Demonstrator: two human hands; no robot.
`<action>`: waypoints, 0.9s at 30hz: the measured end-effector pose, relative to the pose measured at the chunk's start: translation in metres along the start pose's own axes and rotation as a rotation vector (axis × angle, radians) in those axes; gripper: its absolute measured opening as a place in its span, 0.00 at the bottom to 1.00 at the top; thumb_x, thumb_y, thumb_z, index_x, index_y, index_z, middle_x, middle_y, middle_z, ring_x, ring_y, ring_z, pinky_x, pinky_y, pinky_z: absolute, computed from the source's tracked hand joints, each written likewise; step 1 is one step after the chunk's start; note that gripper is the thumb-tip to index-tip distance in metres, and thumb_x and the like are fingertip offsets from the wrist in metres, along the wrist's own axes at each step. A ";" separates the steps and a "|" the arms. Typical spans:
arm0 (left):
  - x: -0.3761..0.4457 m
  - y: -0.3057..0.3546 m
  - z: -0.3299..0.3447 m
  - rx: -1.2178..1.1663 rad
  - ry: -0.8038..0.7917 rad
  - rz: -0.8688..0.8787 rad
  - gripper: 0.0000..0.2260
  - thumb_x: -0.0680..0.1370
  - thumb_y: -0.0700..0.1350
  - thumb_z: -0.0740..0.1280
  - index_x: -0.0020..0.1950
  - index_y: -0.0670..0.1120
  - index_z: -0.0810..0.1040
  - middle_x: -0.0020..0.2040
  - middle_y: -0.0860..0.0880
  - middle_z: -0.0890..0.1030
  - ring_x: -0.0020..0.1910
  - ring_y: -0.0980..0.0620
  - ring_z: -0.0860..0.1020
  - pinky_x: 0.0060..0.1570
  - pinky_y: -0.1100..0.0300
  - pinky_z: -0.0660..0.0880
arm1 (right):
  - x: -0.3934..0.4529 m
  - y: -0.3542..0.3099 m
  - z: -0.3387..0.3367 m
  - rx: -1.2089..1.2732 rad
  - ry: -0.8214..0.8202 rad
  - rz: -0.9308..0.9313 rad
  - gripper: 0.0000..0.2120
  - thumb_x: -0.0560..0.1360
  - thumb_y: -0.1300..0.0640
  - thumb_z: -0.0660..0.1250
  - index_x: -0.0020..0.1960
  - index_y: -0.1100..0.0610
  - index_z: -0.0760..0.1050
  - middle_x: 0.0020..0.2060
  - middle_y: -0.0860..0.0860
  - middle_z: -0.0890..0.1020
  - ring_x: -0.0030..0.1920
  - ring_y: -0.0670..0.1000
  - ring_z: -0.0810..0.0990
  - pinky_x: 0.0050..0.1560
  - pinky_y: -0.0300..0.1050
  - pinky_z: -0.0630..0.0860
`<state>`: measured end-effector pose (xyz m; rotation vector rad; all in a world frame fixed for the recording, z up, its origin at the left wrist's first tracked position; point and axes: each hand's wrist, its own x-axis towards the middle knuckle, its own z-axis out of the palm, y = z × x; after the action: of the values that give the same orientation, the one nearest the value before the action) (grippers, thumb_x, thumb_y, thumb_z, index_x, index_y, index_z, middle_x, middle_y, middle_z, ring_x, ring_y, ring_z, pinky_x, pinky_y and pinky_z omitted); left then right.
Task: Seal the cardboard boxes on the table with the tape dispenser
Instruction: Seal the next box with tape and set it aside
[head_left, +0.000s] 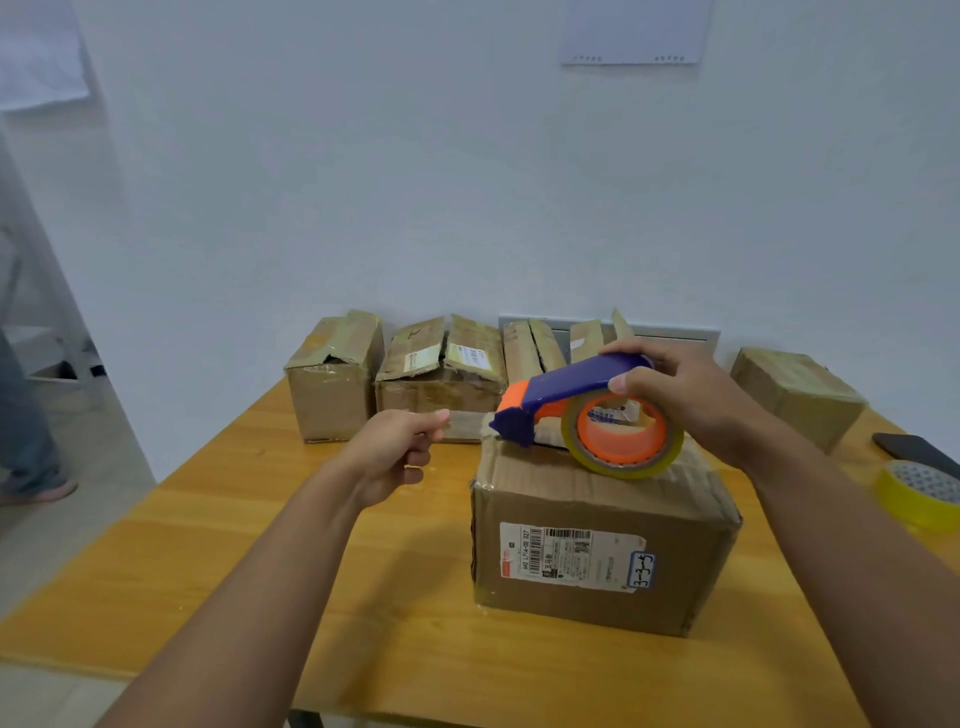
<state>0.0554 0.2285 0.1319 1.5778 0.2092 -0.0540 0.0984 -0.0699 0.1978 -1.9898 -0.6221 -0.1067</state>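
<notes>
The right hand (691, 400) is gripping the tape dispenser (582, 410) on top of the near cardboard box (597, 540), while the left hand (395, 452) is pinching the pulled tape end (465, 423).

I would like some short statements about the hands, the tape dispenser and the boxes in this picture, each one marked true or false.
1. The right hand grips the tape dispenser. True.
2. The dispenser lies flat on the table. False: it is held at the top of the near box.
3. The left hand pinches the pulled-out tape end. True.
4. The near box has no label. False: a printed label is on its front.
5. A spare tape roll lies at the table's right edge. True.
</notes>
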 end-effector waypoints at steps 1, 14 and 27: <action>0.001 -0.003 -0.001 0.000 -0.001 -0.003 0.13 0.79 0.48 0.67 0.37 0.46 0.71 0.28 0.52 0.60 0.28 0.54 0.59 0.30 0.60 0.56 | 0.001 0.001 0.002 -0.023 -0.006 -0.004 0.23 0.67 0.44 0.68 0.61 0.45 0.77 0.54 0.49 0.80 0.54 0.50 0.79 0.50 0.41 0.76; 0.005 -0.051 0.012 -0.022 -0.135 -0.131 0.13 0.80 0.54 0.66 0.40 0.47 0.74 0.31 0.52 0.62 0.30 0.55 0.62 0.30 0.62 0.60 | 0.002 0.001 0.009 -0.125 -0.029 0.008 0.20 0.68 0.43 0.65 0.60 0.43 0.76 0.53 0.46 0.80 0.52 0.47 0.79 0.44 0.38 0.73; 0.008 -0.048 0.015 0.187 -0.284 -0.366 0.21 0.76 0.64 0.64 0.39 0.47 0.71 0.31 0.52 0.65 0.27 0.56 0.62 0.24 0.65 0.60 | -0.001 0.003 0.011 -0.118 0.008 0.038 0.18 0.69 0.43 0.65 0.59 0.40 0.77 0.52 0.43 0.80 0.48 0.45 0.79 0.46 0.44 0.72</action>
<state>0.0562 0.2142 0.0831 1.6790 0.2723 -0.5938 0.0968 -0.0621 0.1900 -2.1130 -0.5846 -0.1312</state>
